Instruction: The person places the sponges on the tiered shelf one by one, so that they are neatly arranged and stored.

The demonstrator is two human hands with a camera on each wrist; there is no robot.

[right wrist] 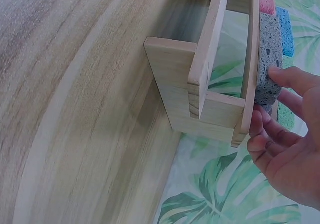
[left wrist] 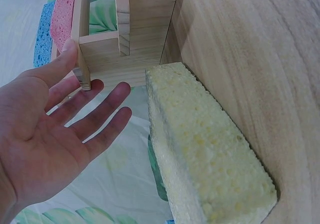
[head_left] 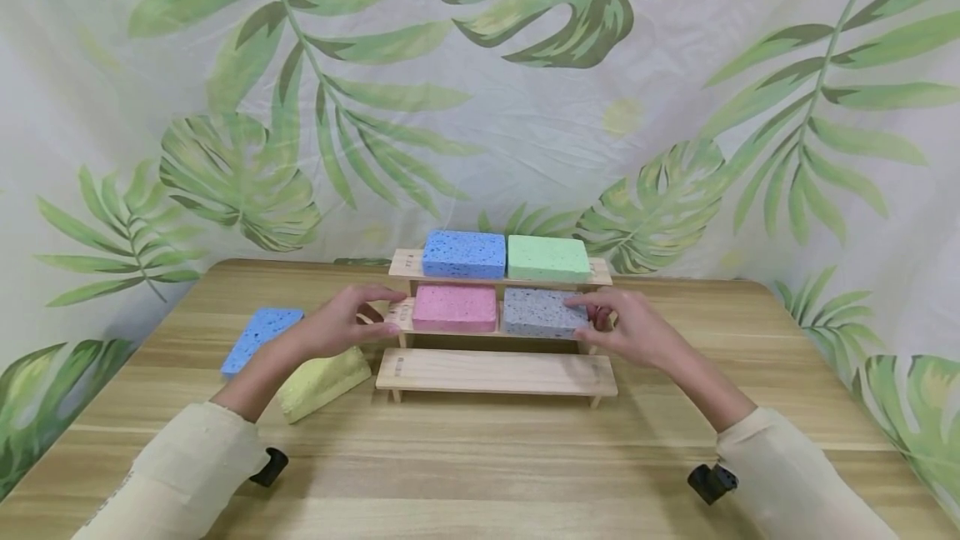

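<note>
Head view has the person's right hand (head_left: 626,323) pinching the outer end of a gray sponge (head_left: 543,315), while the left hand (head_left: 341,323) spreads loosely by the stand's other end, gripping nothing. I'd judge the step to be squaring that sponge on the middle tier; next calls for a gentle release without dragging it. It's a rectangular block, dark-flecked and pitted, lying flat just beside a pink sponge (head_left: 454,309). Above sit blue (head_left: 463,255) and green (head_left: 548,259) sponges on the three-tier wooden stand (head_left: 495,372). Leftward on the desk (head_left: 450,473), a yellow sponge (head_left: 322,386) and another blue one (head_left: 258,336) lie.
</note>
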